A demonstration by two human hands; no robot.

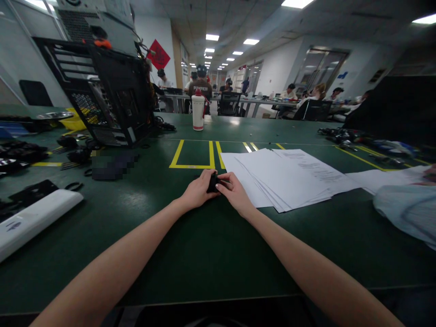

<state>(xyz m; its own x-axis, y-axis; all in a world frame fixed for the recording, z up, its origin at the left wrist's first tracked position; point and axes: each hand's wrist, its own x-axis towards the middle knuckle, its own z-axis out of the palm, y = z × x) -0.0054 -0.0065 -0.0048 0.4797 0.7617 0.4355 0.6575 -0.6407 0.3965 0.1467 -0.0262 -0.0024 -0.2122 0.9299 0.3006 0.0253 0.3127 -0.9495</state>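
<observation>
Both hands are meeting over the dark green matte bench (204, 254), the left hand (197, 193) and the right hand (235, 190) closing their fingers from either side on a small black object (213, 182); most of it is lying hidden under the fingers, so its shape is hard to make out. Just to the right a fanned stack of white paper sheets (282, 177) is lying flat, its printed lines too small to read. Yellow tape (192, 166) is marking a rectangle beyond the hands. Further back a white bottle (198, 112) is standing upright beside an open black perforated metal computer case (112, 100). A smooth white oblong panel (34, 218) is lying at the left, cut off by the edge.
</observation>
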